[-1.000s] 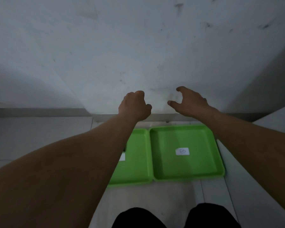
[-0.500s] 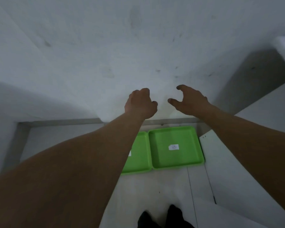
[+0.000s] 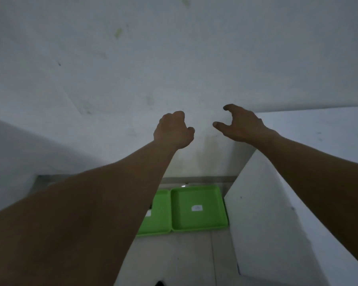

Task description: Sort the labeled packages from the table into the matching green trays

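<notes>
Although the task turns on labeled packages, none shows in this view, so where they lie cannot be told; the white table at the right edge shows only a bare side and part of its top. On the floor below, two green trays sit touching edge to edge against the foot of the wall: the right tray is empty apart from a small white label near its middle, while the left tray is half hidden behind the forearm. Both arms reach forward at chest height. The left hand is curled into a loose fist with nothing in it; the right hand is half open, thumb and forefinger spread in a claw, also empty. How the packages will handle is a guess: probably light and fairly soft, best taken across their short sides with the label kept upward so it can be read against the tray tags.
</notes>
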